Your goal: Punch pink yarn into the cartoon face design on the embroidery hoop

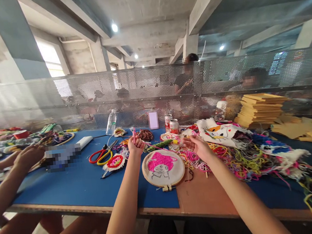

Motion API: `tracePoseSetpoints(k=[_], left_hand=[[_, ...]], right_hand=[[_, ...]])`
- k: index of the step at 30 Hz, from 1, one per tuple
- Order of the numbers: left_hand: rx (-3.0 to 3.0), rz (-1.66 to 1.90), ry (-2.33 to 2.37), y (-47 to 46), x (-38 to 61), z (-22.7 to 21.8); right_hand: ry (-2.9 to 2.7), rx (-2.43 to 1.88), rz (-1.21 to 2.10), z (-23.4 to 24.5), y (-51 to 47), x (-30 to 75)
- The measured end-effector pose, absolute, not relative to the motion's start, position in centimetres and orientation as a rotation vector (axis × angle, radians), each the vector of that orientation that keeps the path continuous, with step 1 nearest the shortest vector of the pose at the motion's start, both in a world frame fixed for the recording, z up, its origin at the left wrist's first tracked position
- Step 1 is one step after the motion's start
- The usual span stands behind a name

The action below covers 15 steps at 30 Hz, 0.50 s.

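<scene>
My left hand (136,145) is closed round a slim pink pen-like tool (134,133), held upright above the table. My right hand (200,148) is raised over a tangle of pink yarn (195,159), its fingers bent towards the thumb; whatever they pinch is lost against the yarn. Between my forearms lies a round embroidery hoop (163,168), its white cloth bearing a face with bright pink hair and dark outlines. Just behind the hoop is a green tool with a yellow end (161,145). Red-handled scissors (97,155) and yellow-handled scissors (106,156) lie left of my left hand.
A stitched patch (114,162) lies by the scissors. Behind are a water bottle (111,122) and two drink cans (173,126). Mixed yarn (244,160) and a stack of yellow-brown pieces (258,110) fill the right. At left are a co-worker's hands (29,157).
</scene>
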State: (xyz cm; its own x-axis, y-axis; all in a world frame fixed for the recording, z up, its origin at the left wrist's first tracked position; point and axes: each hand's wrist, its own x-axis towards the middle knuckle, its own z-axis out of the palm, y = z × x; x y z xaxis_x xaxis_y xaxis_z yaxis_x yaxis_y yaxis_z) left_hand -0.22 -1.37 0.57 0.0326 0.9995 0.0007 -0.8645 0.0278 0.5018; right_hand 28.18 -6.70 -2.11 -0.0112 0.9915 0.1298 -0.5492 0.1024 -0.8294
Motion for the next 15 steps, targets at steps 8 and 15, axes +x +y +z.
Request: tracePoseSetpoints(k=[8,15], left_hand=[[0.379,1.453,0.515,-0.4,-0.7,-0.6],[0.490,1.227,0.622,-0.2,-0.2,-0.7]], right_hand=[[-0.581,-0.645,1.107,-2.5,-5.2,32.2],[-0.578,-0.769,1.136,-3.4,-4.5,32.5]])
